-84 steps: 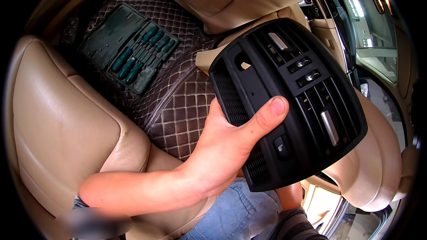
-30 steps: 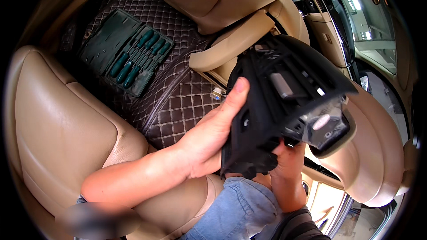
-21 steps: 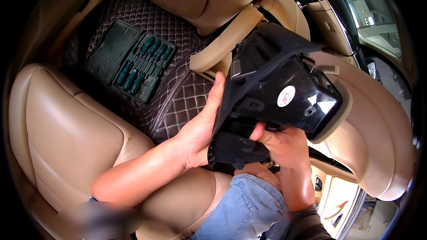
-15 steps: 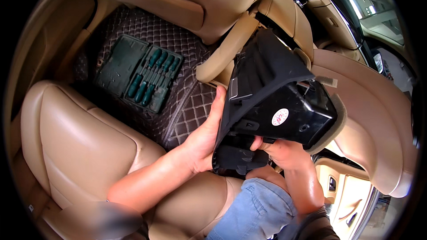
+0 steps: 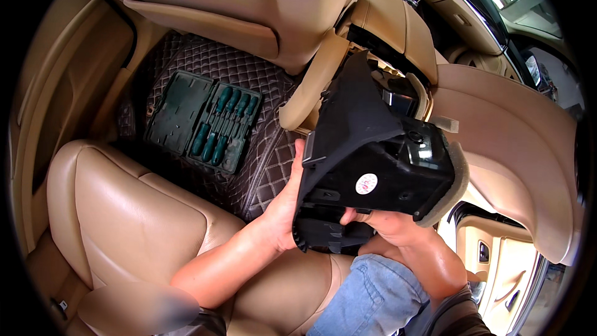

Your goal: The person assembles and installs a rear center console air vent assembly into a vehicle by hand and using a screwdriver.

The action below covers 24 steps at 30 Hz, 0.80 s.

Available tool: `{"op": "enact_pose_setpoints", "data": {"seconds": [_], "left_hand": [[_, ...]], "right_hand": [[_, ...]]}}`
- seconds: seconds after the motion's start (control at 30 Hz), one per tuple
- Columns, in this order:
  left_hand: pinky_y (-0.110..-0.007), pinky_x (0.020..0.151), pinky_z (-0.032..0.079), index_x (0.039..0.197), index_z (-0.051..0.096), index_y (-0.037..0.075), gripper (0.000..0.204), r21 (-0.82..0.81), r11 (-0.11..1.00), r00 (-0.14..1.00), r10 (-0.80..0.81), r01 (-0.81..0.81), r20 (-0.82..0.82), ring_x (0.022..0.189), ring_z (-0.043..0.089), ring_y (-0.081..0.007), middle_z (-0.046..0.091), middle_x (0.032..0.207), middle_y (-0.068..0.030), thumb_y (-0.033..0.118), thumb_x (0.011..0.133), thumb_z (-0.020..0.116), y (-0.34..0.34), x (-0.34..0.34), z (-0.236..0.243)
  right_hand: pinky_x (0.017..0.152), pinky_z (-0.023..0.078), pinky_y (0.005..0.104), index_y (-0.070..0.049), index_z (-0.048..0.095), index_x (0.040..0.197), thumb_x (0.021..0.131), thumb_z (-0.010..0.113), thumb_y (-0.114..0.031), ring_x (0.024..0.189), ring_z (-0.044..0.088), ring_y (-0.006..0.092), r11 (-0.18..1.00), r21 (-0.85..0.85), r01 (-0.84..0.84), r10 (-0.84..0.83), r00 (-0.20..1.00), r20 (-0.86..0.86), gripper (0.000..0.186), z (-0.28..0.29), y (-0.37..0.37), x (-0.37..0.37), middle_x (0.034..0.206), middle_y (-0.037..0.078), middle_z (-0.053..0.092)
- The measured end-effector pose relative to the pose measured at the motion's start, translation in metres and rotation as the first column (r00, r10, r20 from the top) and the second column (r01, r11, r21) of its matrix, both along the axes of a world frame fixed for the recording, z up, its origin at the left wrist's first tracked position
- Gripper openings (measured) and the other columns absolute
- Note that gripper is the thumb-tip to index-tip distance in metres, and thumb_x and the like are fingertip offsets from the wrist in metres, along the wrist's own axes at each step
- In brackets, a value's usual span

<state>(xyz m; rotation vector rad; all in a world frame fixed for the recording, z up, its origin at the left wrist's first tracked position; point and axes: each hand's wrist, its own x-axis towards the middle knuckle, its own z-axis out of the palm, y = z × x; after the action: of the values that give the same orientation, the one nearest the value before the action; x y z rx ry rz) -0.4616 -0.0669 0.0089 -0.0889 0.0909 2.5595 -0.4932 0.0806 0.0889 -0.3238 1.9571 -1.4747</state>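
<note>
A black plastic air-vent housing (image 5: 373,155) from a car console is held up between both hands, its back side with a round white sticker toward me. My left hand (image 5: 285,205) grips its left edge, fingers behind it. My right hand (image 5: 379,224) supports it from below, thumb on the lower rim. A strip of grey foam lines the housing's right end. It hovers just in front of the tan centre console (image 5: 385,31) between the front seats.
An open green screwdriver case (image 5: 205,121) lies on the quilted brown floor mat (image 5: 249,87). A tan rear seat cushion (image 5: 124,211) is at left, a front seat back (image 5: 522,149) at right, a door panel (image 5: 491,261) lower right. My knee in blue jeans (image 5: 373,298) is below.
The housing was turned from vent face toward me to its back side, then tilted. My right hand came up under it. The view shifted upward toward the console.
</note>
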Motion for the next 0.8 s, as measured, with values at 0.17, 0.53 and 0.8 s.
{"op": "enact_pose_setpoints", "data": {"seconds": [0.17, 0.53, 0.8], "left_hand": [[-0.034, 0.064, 0.056, 0.133, 0.044, 0.011, 0.086, 0.066, 0.997, 0.989, -0.04, 0.031, 0.145, 0.078, 0.061, -0.0218, 0.056, 0.115, -0.0113, 0.078, 0.079, 0.035, -0.006, 0.001, -0.002], [-0.031, 0.059, 0.055, 0.125, 0.052, 0.009, 0.082, 0.088, 0.994, 0.993, -0.048, 0.058, -0.106, 0.073, 0.061, -0.0207, 0.062, 0.1, -0.0114, 0.075, 0.081, 0.036, -0.007, 0.005, -0.009], [-0.027, 0.055, 0.053, 0.119, 0.056, 0.006, 0.075, -0.364, 0.931, 0.989, 0.066, -0.012, 0.136, 0.064, 0.061, -0.0182, 0.065, 0.087, -0.0102, 0.071, 0.085, 0.04, -0.005, 0.001, 0.016]], "right_hand": [[0.08, 0.05, 0.0306, -0.005, 0.068, 0.1, 0.076, 0.075, -0.012, 0.087, 0.063, 0.0171, 0.997, 0.078, -0.023, 0.03, 0.996, -0.089, 0.026, -0.007, 0.0, 0.004, 0.098, 0.005, 0.068], [0.082, 0.049, 0.0308, -0.004, 0.066, 0.101, 0.084, 0.066, -0.007, 0.086, 0.063, 0.0186, 0.89, -0.264, -0.371, 0.194, 0.833, -0.519, 0.018, -0.021, -0.001, -0.004, 0.096, 0.007, 0.066], [0.081, 0.049, 0.0319, -0.005, 0.066, 0.096, 0.085, 0.062, -0.006, 0.087, 0.063, 0.017, 0.979, -0.116, -0.17, 0.177, 0.983, 0.048, 0.012, -0.033, 0.01, -0.007, 0.092, 0.005, 0.067]]}}
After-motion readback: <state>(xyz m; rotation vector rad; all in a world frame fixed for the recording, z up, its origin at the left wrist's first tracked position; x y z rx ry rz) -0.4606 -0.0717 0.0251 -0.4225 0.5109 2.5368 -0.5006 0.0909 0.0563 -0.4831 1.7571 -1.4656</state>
